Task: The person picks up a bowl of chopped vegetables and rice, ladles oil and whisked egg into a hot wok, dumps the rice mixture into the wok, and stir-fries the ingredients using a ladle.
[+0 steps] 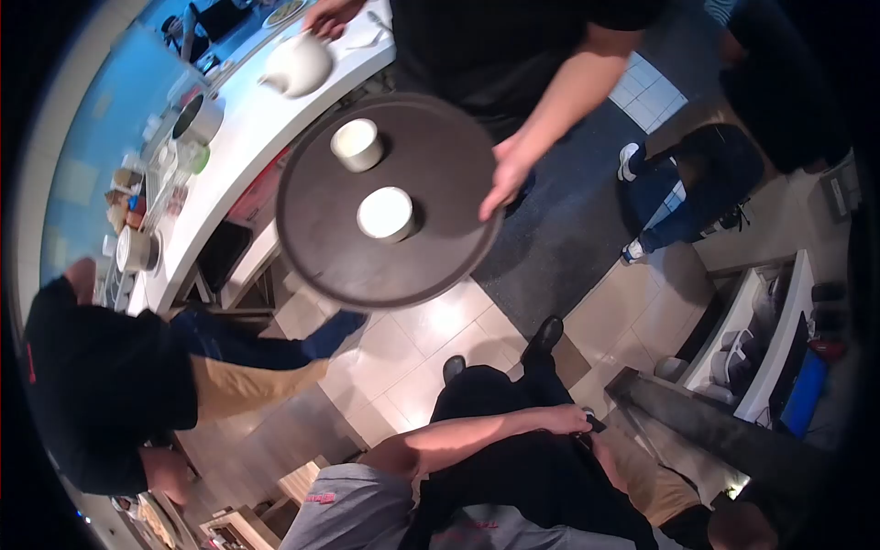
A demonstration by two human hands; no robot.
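My left hand (570, 419) reaches across my black apron, fingers closed around a small dark object (595, 423) that I cannot make out. Close beside it is my right hand (605, 453), its fingers mostly hidden. Facing me, a person in black holds out a round brown tray (335, 252) with one hand (506, 179) at its rim. Two white cups (356, 146) stand upright on the tray, apart from each other. In that person's other hand (332, 18) is a white teapot (301, 66), slightly blurred, above the counter.
A curved white counter (243, 115) runs along the left, bearing a metal pot (197, 120) and a white container (136, 248). At left stands another person in a black shirt (101, 394). Open shelving (733, 353) is on the right. A dark mat (559, 247) lies on the tiled floor.
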